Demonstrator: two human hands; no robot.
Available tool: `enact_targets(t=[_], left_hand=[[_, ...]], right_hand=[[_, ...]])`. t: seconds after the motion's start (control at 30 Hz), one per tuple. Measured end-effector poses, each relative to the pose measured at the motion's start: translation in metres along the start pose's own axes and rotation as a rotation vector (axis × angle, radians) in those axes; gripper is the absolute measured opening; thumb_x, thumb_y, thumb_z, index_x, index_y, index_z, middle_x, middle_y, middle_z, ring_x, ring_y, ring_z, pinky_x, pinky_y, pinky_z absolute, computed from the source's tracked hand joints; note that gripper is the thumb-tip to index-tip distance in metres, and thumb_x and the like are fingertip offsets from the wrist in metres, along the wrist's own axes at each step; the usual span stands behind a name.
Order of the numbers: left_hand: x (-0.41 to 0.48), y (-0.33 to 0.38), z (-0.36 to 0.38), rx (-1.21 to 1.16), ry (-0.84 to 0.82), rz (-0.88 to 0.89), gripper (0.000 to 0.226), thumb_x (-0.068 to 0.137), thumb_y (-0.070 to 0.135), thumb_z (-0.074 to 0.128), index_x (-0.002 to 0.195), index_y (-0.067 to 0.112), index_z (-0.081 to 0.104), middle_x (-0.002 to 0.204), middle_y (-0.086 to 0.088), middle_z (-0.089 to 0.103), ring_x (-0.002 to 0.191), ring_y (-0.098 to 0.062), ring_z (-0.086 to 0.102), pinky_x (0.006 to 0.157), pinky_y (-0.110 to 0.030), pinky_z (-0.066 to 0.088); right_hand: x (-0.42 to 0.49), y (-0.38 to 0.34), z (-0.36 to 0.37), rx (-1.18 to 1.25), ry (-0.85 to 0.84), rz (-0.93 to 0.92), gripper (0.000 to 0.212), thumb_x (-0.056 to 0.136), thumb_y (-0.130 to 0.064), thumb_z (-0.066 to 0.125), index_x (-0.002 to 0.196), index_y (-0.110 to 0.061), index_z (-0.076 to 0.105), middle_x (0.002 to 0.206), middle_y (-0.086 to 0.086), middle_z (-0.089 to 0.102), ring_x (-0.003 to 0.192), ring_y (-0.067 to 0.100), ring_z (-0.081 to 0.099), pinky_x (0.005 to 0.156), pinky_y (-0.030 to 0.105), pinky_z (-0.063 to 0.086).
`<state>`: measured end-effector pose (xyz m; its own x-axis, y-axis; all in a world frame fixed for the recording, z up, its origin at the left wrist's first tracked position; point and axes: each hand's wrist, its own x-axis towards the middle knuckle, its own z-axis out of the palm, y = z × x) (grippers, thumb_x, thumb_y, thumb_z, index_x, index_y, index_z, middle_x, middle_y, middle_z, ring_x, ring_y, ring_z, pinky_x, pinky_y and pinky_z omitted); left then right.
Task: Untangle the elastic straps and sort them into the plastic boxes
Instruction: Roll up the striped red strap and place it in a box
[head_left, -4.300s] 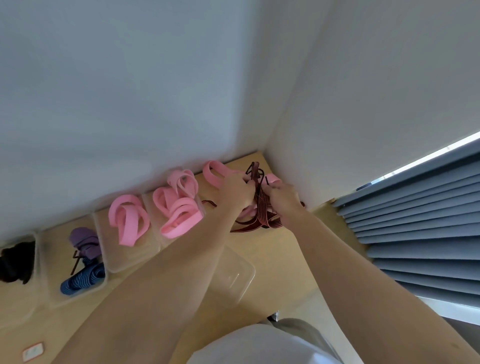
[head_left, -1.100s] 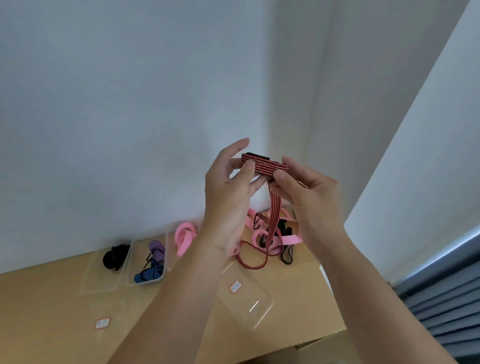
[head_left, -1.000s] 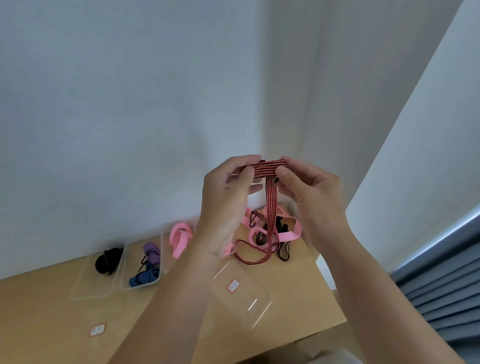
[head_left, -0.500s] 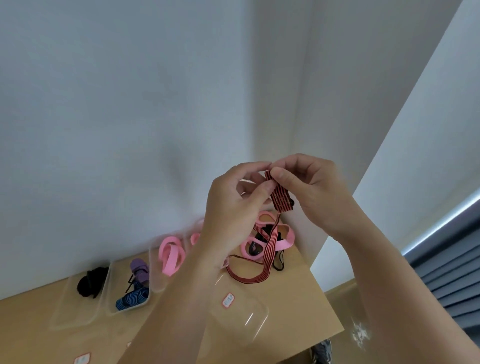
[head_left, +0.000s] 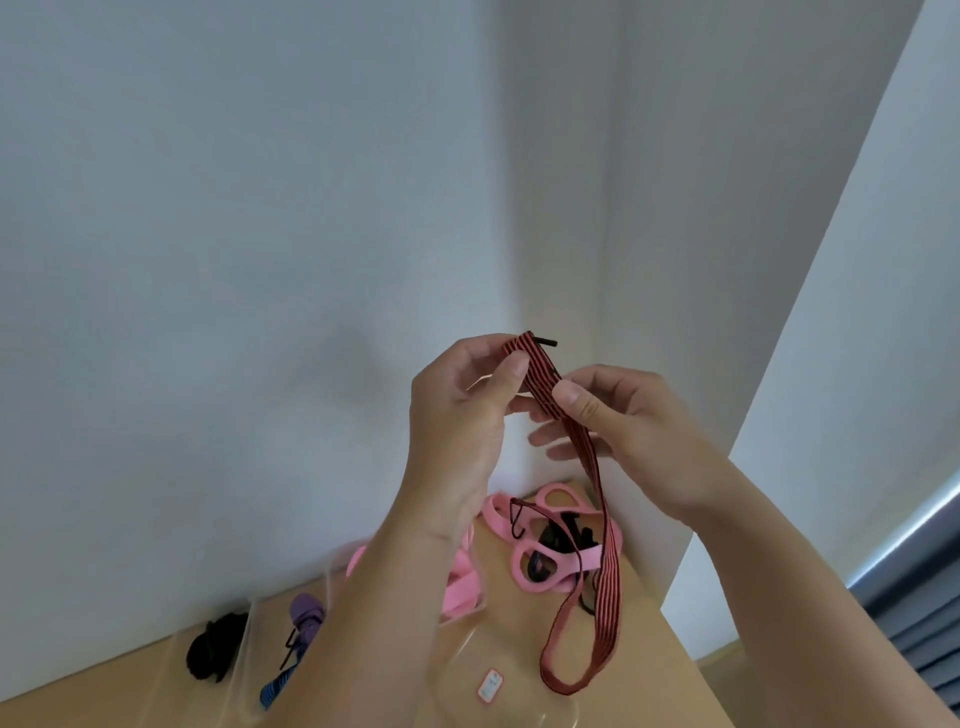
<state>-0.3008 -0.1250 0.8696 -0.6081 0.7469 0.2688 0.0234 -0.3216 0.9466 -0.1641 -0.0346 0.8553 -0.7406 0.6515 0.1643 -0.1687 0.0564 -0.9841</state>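
Grip: left hand (head_left: 457, 415) pinching strap (head_left: 609, 571) top end, right hand (head_left: 639, 431) pinching just below, at 4 o'clock. Long axis dropping toward 5 o'clock; loop dangling near plastic box (head_left: 514, 713), right hand nearer.

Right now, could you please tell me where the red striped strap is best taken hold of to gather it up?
Probably the bottom bend of the red striped strap, coming from the right. The left hand and right hand pinch its top end, so the loop hangs open there, away from the pink straps.
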Motion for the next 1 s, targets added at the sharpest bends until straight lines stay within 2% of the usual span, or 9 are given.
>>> enact_targets(t=[0.2,0.3,0.4,0.5,0.6,0.67,0.77,0.9,1.0], left_hand=[[0.009,0.003,-0.002,-0.02,-0.005,-0.033,0.009,0.097,0.0,0.065,0.103,0.004,0.071,0.093,-0.009,0.078,0.087,-0.025,0.076,0.076,-0.033,0.061],[0.01,0.007,-0.007,0.033,-0.088,-0.055,0.022,0.093,-0.001,0.069,0.111,0.013,0.07,0.092,-0.009,0.079,0.087,-0.024,0.076,0.083,-0.035,0.061],[0.013,0.012,-0.011,0.04,-0.082,-0.053,0.033,0.091,-0.001,0.072,0.119,0.017,0.07,0.095,-0.009,0.079,0.089,-0.025,0.076,0.087,-0.04,0.061],[0.013,0.014,-0.011,-0.105,-0.004,-0.048,0.033,0.088,-0.004,0.073,0.115,0.015,0.071,0.093,-0.01,0.077,0.091,-0.029,0.076,0.079,-0.036,0.062],[0.009,0.01,-0.01,-0.208,0.057,-0.01,0.029,0.086,-0.008,0.073,0.108,0.011,0.072,0.092,-0.012,0.075,0.09,-0.029,0.075,0.076,-0.035,0.062],[0.005,0.005,-0.009,-0.218,0.071,0.034,0.027,0.086,-0.01,0.071,0.106,0.009,0.07,0.091,-0.01,0.075,0.089,-0.025,0.075,0.077,-0.036,0.062],[-0.002,0.001,-0.014,-0.199,0.037,0.077,0.021,0.089,-0.009,0.069,0.104,0.005,0.068,0.098,-0.011,0.076,0.094,-0.026,0.075,0.081,-0.037,0.061],[-0.006,0.008,-0.04,-0.128,-0.101,-0.059,0.014,0.091,0.011,0.064,0.09,0.011,0.078,0.104,-0.019,0.077,0.094,-0.04,0.075,0.079,-0.039,0.062],[-0.004,0.016,-0.051,-0.015,-0.143,-0.2,0.021,0.086,0.029,0.071,0.08,0.011,0.079,0.099,-0.021,0.077,0.088,-0.038,0.076,0.072,-0.035,0.062]], right_hand=[[0.004,0.004,0.002,-0.097,0.001,-0.016,0.019,0.103,-0.016,0.056,0.106,-0.007,0.072,0.091,0.01,0.076,0.065,0.018,0.066,0.059,0.027,0.055],[0.007,0.007,0.004,-0.188,0.033,-0.065,0.02,0.104,-0.016,0.054,0.098,-0.016,0.073,0.088,0.003,0.077,0.06,0.011,0.058,0.052,0.02,0.043],[0.009,0.004,0.009,-0.178,0.05,-0.114,0.021,0.104,-0.018,0.055,0.095,-0.021,0.074,0.086,0.003,0.077,0.056,0.01,0.058,0.051,0.015,0.04],[0.009,0.001,0.014,-0.166,0.075,-0.138,0.019,0.1,-0.024,0.061,0.086,-0.023,0.074,0.075,0.001,0.075,0.051,0.011,0.054,0.049,0.017,0.039],[0.01,0.005,0.018,-0.199,0.141,-0.146,0.027,0.1,-0.026,0.062,0.08,-0.009,0.07,0.057,-0.004,0.06,0.049,0.013,0.041,0.048,0.021,0.035],[0.011,0.008,0.021,-0.213,0.173,-0.151,0.031,0.101,-0.026,0.06,0.081,-0.004,0.068,0.054,-0.005,0.054,0.05,0.014,0.038,0.048,0.023,0.032],[0.012,0.007,0.019,-0.254,0.168,-0.181,0.028,0.1,-0.023,0.062,0.074,-0.014,0.07,0.055,0.003,0.052,0.052,0.019,0.038,0.051,0.031,0.031],[0.015,-0.006,0.002,-0.477,0.126,-0.283,0.026,0.097,-0.019,0.065,0.084,-0.041,0.072,0.059,-0.018,0.061,0.049,0.006,0.044,0.05,0.016,0.035],[0.017,-0.011,-0.004,-0.615,0.031,-0.292,0.018,0.096,-0.019,0.067,0.1,-0.034,0.077,0.074,-0.014,0.069,0.056,0.0,0.055,0.054,0.007,0.037]])
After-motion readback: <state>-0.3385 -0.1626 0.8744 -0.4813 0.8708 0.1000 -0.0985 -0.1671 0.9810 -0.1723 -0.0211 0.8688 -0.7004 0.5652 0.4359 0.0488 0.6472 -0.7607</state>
